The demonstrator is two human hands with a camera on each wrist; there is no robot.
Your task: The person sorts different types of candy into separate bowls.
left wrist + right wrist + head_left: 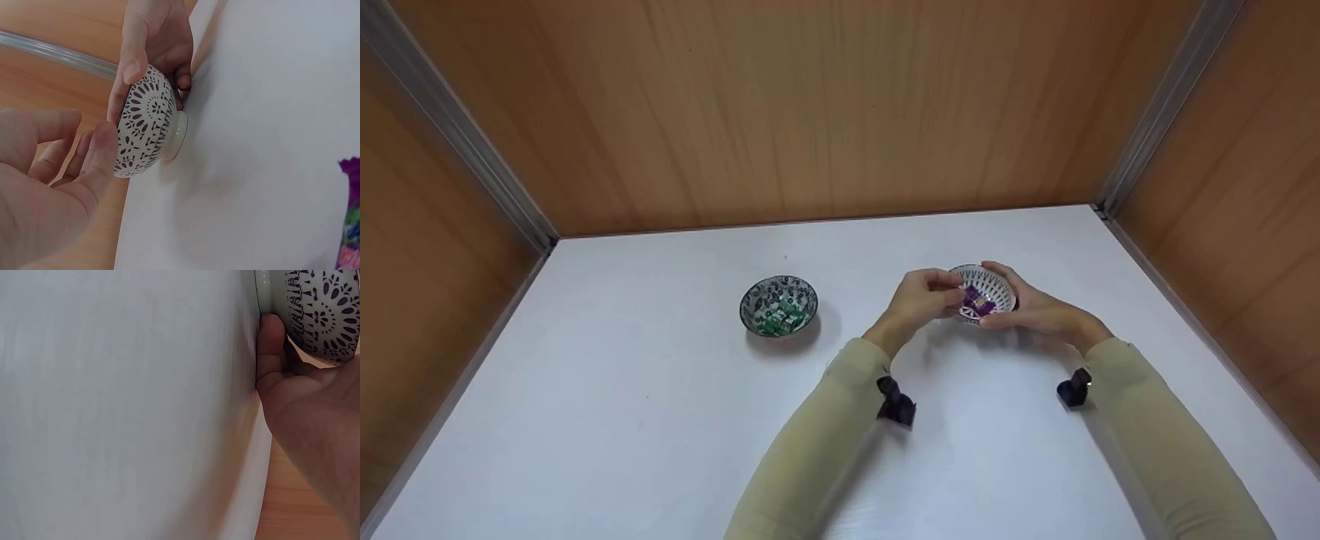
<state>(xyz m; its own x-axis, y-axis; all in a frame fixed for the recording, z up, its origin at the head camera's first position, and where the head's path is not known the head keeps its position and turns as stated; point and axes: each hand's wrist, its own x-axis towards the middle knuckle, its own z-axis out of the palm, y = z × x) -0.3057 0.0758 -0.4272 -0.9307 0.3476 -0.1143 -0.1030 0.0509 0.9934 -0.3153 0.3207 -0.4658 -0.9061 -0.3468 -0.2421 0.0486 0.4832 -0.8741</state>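
At the right of the head view, a small white bowl with a dark openwork pattern holds purple-wrapped pieces. My right hand grips its right side, thumb at the near side and fingers round the far side. Its patterned outer wall shows above the hand in the right wrist view. My left hand is at the left rim, fingertips over the bowl's edge. In the left wrist view, its thumb and fingers are loosely bent and apart, with nothing visible between them. Whether the bowl's foot touches the table is unclear.
To the left stands a second bowl, dark-patterned, with green-wrapped pieces inside. Both bowls are on a white table enclosed by wooden panels. A purple patterned item cuts into the left wrist view's edge.
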